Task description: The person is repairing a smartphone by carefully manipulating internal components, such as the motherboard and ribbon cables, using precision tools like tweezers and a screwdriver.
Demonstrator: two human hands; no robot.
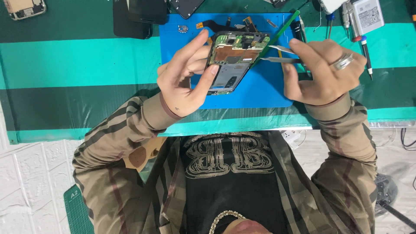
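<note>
A person sits at a bench covered in green and teal stripes, seen from above, with a blue work mat [268, 93] lying on it. The left hand [184, 82] holds an opened phone [234, 60] lifted over the mat, thumb and fingers clamped on its long edges, so the circuit board and bare metal frame face up. The right hand [323, 71], wearing a silver ring [343, 61], pinches a pair of metal tweezers [279, 55], fingers pressed together on the handles. The tweezer tips rest against the phone's right edge, near the top. A thin green stick [277, 34] lies slanted across the mat, just beside the tweezers. Small loose parts [225, 24] sit along the mat's far edge. Screwdrivers [364, 52] lie to the right of the mat, and another dark phone [138, 19] rests at the far left of it.
</note>
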